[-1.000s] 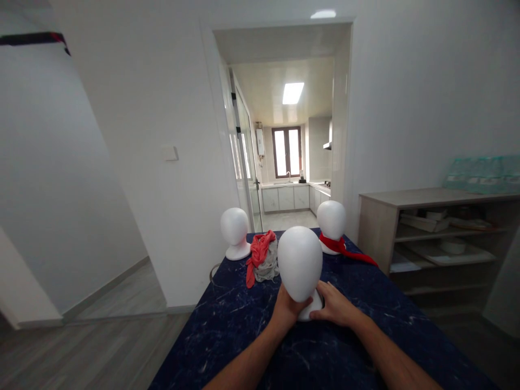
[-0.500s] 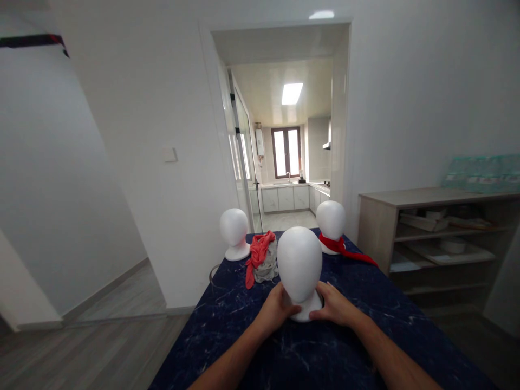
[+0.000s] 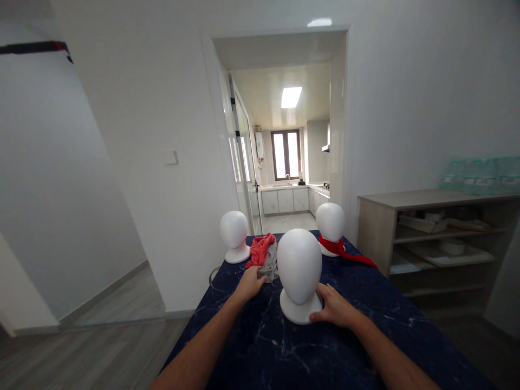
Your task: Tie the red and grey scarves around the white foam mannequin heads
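Two bare hands are at work on the dark blue marbled table. The right hand, loosely open, cups the round base of the near white foam mannequin head, which stands upright. The left hand, fingers curled, touches the crumpled red and grey cloth heap just behind.

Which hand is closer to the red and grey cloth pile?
Left. The left hand reaches the near edge of the cloth pile. The right hand is farther away, resting on the base of the nearest white head.
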{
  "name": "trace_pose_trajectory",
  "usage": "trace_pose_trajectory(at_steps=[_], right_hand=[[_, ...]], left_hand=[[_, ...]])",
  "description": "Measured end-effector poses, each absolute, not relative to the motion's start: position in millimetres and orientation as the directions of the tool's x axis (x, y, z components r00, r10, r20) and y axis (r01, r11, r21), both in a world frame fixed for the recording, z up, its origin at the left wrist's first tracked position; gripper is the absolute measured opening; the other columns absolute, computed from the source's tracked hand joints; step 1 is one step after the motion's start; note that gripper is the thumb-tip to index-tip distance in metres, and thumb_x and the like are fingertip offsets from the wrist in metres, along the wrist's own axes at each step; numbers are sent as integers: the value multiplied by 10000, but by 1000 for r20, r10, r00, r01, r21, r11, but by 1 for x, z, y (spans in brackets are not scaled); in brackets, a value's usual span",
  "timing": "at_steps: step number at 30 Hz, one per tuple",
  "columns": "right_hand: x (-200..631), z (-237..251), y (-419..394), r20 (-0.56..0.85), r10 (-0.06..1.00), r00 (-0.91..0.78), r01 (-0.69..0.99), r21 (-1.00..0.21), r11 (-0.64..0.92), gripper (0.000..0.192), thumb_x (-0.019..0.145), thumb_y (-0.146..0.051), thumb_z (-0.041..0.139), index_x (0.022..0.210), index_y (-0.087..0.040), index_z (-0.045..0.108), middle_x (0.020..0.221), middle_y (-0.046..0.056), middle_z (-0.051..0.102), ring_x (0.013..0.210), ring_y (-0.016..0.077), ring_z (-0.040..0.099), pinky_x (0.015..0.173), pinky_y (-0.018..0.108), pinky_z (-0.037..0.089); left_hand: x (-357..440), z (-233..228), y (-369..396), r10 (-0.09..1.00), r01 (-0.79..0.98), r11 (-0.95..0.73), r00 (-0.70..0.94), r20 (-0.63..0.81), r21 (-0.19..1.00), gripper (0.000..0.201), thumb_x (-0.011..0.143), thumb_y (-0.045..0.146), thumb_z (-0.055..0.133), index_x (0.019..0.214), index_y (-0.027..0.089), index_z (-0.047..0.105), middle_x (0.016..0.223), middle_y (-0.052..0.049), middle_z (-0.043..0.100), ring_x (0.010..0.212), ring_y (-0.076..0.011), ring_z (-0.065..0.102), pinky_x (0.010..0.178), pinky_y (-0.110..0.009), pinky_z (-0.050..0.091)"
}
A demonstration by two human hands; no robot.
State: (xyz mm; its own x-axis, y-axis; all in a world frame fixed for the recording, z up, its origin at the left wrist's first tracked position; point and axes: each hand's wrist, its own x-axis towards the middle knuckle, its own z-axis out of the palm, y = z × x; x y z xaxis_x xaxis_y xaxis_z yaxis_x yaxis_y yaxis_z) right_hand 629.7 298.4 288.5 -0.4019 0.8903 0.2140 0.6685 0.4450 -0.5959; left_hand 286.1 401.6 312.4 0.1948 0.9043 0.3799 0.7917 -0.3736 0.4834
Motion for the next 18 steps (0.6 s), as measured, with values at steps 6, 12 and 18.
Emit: trace_pose_trajectory(at_steps=[6,12,18], right_hand=[[631,286,302,199,891,-409,666,-602,440,977,677,-620,867,1536,-311,519,1554,119,554,1420,425,494,1257,697,111],[632,287,302,199,887,-417,650,-616,444,1004,657,-633,876,1539,-306,524,1561,119,549,1417,441,494,1254,708,99],[631,287,302,199,892,-407,656,-616,437,963,644,-624,886,1496,-312,563,1535,110,573,1400,431,510,1257,700,98]], left_hand=[[272,315,431,905,874,-324,174,388,364,425,911,132,613,1331,146,675,1424,-161,667,1356,-274,586,1195,-374,364],[277,311,446,930,916,-269,167,328,296,478,972,106,485,1412,183,654,1403,-128,691,1323,-239,611,1141,-334,403],[283,313,447,957,952,-155,79,279,263,449,969,197,541,1400,191,666,1305,-170,724,1284,-317,619,1098,-429,416]])
